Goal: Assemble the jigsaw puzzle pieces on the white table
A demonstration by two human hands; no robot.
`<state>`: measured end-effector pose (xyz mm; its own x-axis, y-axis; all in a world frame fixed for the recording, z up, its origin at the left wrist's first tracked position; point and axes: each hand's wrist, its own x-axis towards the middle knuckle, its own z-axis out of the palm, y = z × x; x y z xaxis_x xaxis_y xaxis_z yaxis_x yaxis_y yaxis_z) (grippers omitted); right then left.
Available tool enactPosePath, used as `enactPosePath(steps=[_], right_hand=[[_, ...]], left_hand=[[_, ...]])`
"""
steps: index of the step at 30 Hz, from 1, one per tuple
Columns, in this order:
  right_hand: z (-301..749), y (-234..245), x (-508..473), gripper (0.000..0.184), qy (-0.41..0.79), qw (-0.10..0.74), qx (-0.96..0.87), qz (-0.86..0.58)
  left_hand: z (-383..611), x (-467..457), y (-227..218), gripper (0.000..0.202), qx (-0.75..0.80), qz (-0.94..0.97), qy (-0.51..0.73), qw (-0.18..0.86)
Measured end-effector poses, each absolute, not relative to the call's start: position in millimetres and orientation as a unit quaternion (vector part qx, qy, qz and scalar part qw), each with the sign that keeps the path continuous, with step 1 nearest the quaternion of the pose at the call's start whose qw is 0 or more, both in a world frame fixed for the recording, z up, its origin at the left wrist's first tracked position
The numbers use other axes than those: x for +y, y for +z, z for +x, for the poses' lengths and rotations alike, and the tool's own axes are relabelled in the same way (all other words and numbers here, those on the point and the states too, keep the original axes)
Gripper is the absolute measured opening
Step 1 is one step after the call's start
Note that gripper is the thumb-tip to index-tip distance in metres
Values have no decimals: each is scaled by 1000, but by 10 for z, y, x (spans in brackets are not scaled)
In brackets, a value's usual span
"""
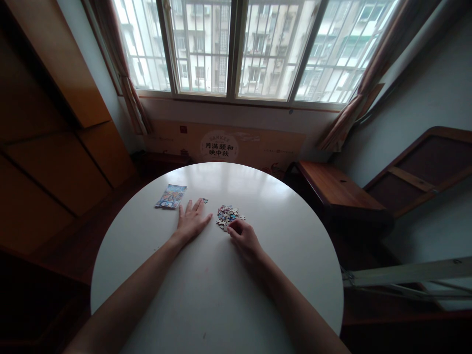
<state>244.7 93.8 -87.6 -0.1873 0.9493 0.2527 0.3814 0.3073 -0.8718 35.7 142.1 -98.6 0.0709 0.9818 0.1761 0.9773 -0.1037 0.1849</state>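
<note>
My left hand [191, 220] lies flat on the round white table [221, 275], fingers stretched out and holding nothing. A single small puzzle piece [205, 200] rests just beyond its fingertips. My right hand [243, 236] is curled with its fingers pinched at the near edge of a small heap of loose puzzle pieces [227, 215]; what the fingers hold, if anything, is too small to make out. A colourful printed puzzle packet [171, 195] lies flat to the left of my left hand.
A wooden side table [337, 184] stands right of the round table. A wooden cabinet [55, 128] fills the left wall. A printed cardboard panel [224, 143] leans under the window [239, 49]. A folded wooden frame [424, 172] leans on the right wall.
</note>
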Motion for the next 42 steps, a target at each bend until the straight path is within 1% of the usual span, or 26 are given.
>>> enactPosePath(steps=[6, 8, 10, 12, 17, 20, 23, 27, 33, 36, 42], right_hand=[[2443, -872, 938, 15, 341, 420, -691, -479], [2444, -882, 943, 15, 341, 423, -690, -479], [2447, -891, 946, 15, 339, 424, -688, -481], [2448, -892, 946, 15, 341, 426, -688, -478], [2441, -866, 935, 15, 359, 444, -675, -467], [2456, -841, 935, 16, 342, 469, -657, -480], [2497, -821, 948, 16, 302, 480, -636, -524], [2537, -828, 966, 17, 267, 463, -629, -565], [2501, -888, 957, 16, 213, 407, -683, -568], [2495, -898, 945, 17, 204, 387, -699, -565], [2502, -882, 936, 17, 208, 382, -702, -564]], left_hand=[[394, 1327, -862, 56, 626, 752, 204, -37], [420, 1294, -802, 45, 600, 762, 239, -49], [451, 1265, -761, 30, 577, 771, 265, -47], [483, 1239, -749, 23, 562, 778, 278, -27], [543, 1167, -761, 22, 503, 818, 271, 61], [570, 1130, -743, 22, 464, 844, 257, 78], [592, 1115, -731, 24, 462, 845, 256, 82], [600, 1121, -748, 21, 484, 828, 270, 88], [611, 1114, -762, 19, 514, 807, 276, 93], [622, 1105, -753, 19, 522, 803, 274, 93], [613, 1114, -747, 19, 517, 805, 273, 102]])
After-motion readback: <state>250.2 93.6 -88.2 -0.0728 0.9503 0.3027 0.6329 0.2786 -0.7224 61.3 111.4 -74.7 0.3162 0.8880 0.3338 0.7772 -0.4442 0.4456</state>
